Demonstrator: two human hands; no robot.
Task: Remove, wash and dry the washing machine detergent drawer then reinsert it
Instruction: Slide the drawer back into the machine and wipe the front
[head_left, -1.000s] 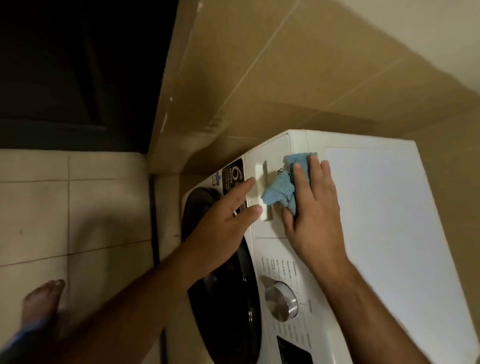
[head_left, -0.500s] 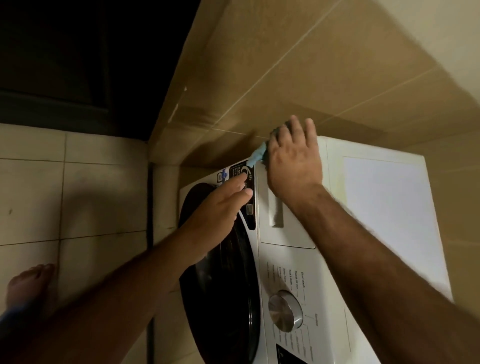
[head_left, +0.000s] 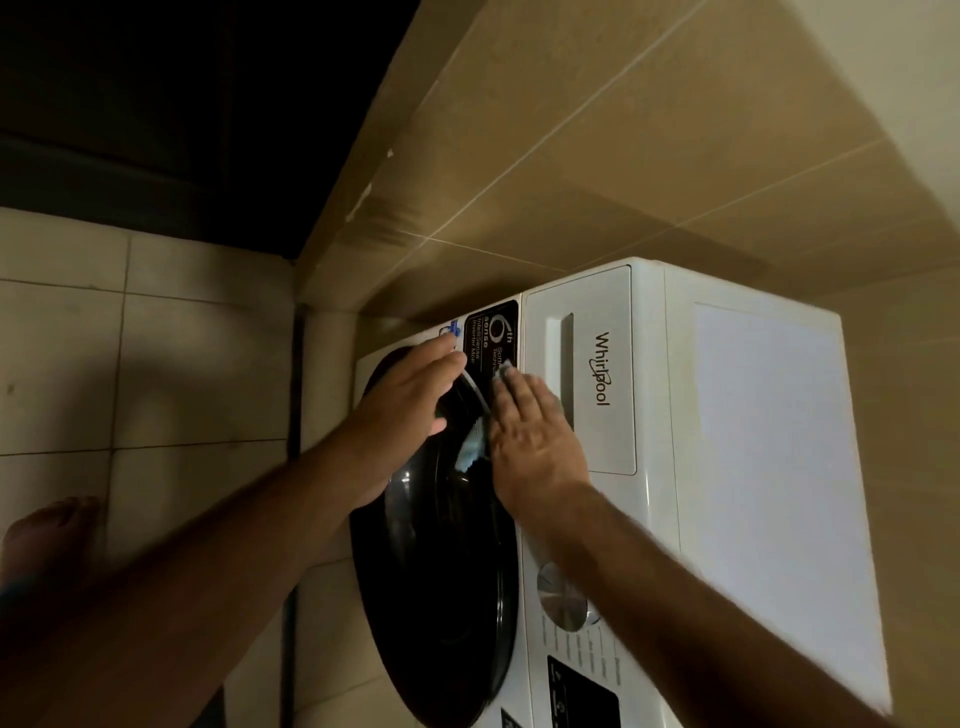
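Drawer (head_left: 579, 374) sits fully home in the front of the washing machine (head_left: 769, 415), its face flush with the panel, so we judge the reinsertion done and only a last wipe left. Our right hand (head_left: 535, 436) lies flat with straight fingers, pressing a pale blue cloth (head_left: 470, 447) against the panel at the drawer's lower edge; a corner of cloth shows past the fingertips, near the black sticker. Our left hand (head_left: 410, 415) rests released, fingers straight, over the rim of the dark door (head_left: 441, 571); it holds nothing.

Risks, as we judge them: the cloth could snag in the recessed handle and tug the drawer out of its seat; a damp cloth dragged downward could reach the dial (head_left: 563, 603) and display (head_left: 582, 696); weight on the door rim could strain it. Motion blur hides how firmly the cloth is pressed.

Writing: "Whirlpool" on the drawer face; sticker (head_left: 493, 343) reads "6th sense", with "IntelliSense" beneath. Smaller print around the dial is unreadable.
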